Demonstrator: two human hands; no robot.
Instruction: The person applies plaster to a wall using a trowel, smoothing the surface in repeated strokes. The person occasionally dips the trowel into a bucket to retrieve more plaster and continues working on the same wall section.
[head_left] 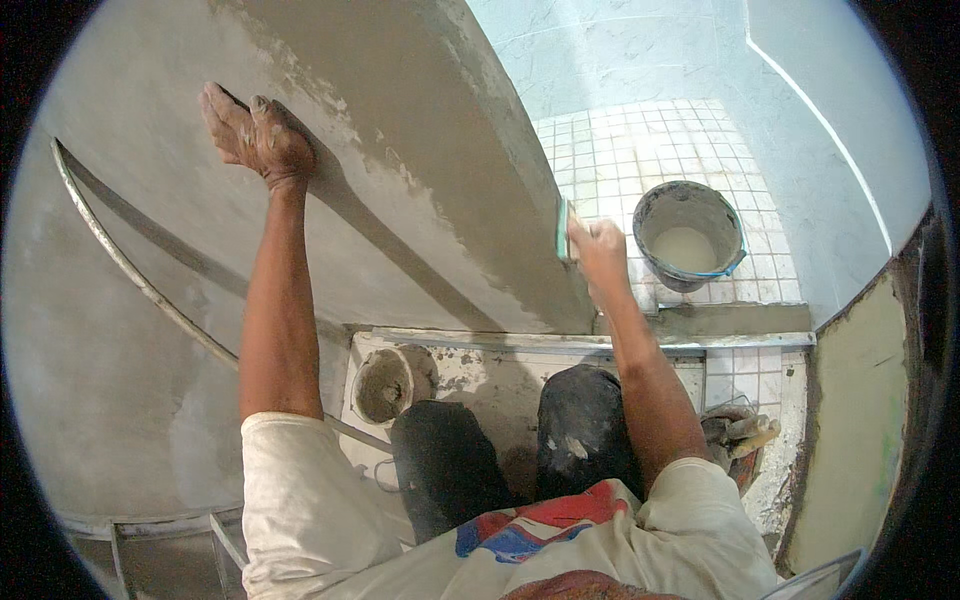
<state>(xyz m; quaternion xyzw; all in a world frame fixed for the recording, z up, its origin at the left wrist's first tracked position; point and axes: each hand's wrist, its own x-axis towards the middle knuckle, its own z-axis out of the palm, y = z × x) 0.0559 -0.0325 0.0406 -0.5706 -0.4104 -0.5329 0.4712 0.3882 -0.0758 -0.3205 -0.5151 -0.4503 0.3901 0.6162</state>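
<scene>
My right hand (602,252) grips one green-edged float (562,232) at the end of one plastered wall (440,190); my left hand (258,138), open, rests against it. One black bucket (690,205) and one smaller grey bucket (418,370) stand nearby.

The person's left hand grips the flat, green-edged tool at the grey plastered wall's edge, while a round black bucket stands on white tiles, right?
Not quite: the head view shows the right hand gripping the flat, green-edged tool; the rest is correct.

Renovation site; patchy plaster (450,150), tiled floor (685,150), smeared bucket (682,203)
</scene>
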